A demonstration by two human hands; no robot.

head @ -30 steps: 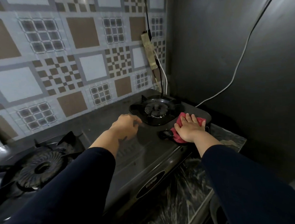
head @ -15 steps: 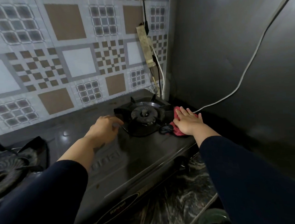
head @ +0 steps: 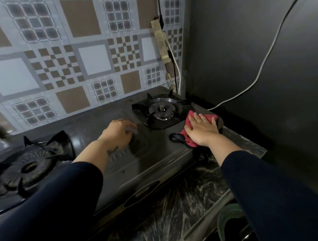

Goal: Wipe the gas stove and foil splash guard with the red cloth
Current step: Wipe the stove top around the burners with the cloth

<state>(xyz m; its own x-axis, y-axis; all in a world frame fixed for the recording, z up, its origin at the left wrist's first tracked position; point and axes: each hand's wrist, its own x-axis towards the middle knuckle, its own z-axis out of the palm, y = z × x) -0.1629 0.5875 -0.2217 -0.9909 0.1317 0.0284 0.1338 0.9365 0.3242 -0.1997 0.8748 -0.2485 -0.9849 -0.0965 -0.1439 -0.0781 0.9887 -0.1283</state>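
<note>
A black two-burner gas stove [head: 152,155] fills the middle of the view. Behind it stands the patterned foil splash guard [head: 90,59], with brown and white squares. My right hand [head: 202,131] lies flat on the red cloth [head: 191,143], pressing it onto the stove's right front corner, beside the right burner [head: 161,110]. The cloth shows around my fingers and wrist. My left hand [head: 118,133] rests on the stove top between the burners, fingers loosely curled, holding nothing.
The left burner [head: 29,166] sits at the left edge. A taped power strip [head: 160,42] and cables hang in the corner, and a white cable [head: 261,66] runs across the dark right wall. The marbled countertop [head: 177,216] lies in front, a green container rim [head: 226,219] below it.
My right hand and the cloth slid back toward the burner's right side, then forward again to the front right corner. My left hand stayed on the stove top. The view shifted slightly.
</note>
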